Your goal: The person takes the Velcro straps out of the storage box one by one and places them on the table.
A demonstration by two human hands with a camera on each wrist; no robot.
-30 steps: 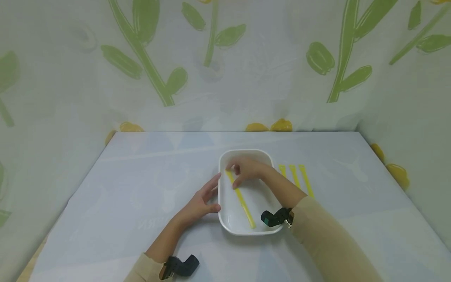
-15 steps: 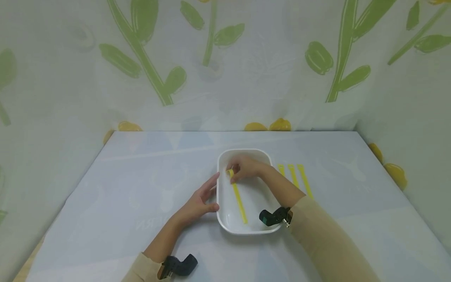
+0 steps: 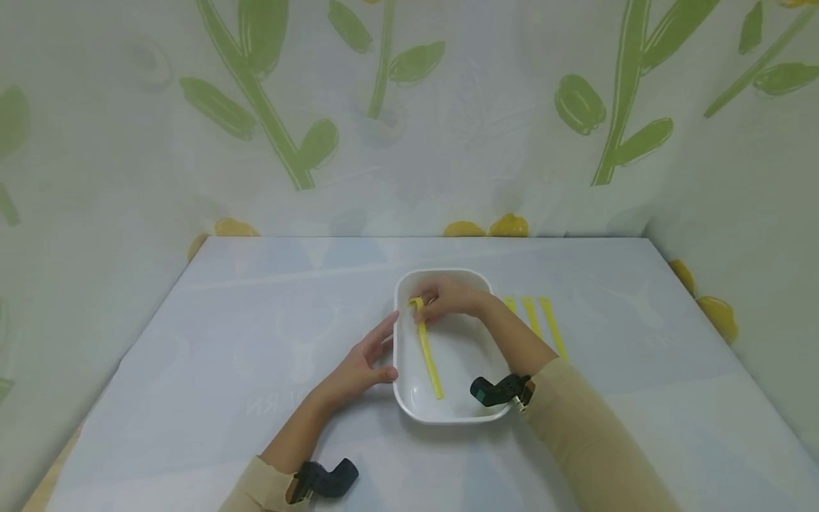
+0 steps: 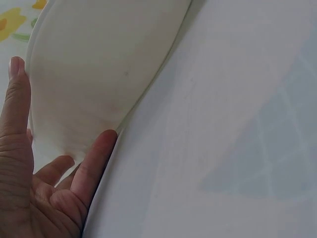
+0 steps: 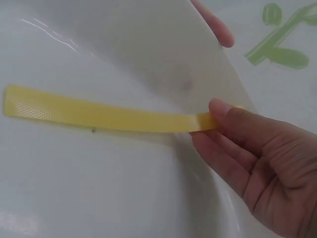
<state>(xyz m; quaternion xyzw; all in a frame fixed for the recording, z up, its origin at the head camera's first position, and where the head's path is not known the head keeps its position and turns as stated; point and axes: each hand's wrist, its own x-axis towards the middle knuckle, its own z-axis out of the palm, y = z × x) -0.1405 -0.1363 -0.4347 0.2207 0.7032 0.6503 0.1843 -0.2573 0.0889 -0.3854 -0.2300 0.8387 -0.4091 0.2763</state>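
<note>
A flat yellow plastic strip (image 5: 109,111) with a textured end lies lengthwise over the inside of a white rounded tub (image 3: 470,416). My right hand (image 3: 448,297) is inside the tub and pinches the strip near its far end between thumb and fingers. Beyond the pinch the end of the strip bends to the left; part of it is hidden by the fingers. My left hand (image 3: 361,366) rests against the tub's left outer wall, thumb and fingers spread, as the left wrist view also shows at the wall (image 4: 99,74).
Three more yellow strips (image 3: 553,327) lie side by side on the white table (image 3: 269,320), right of the tub and partly behind my right forearm. Walls with printed green plants (image 3: 269,107) enclose the table at the back and sides.
My right hand has pinched the strip and raised its far end, which now bends. The strip's near end has shifted left and away from me. My left hand has stayed at the tub.
</note>
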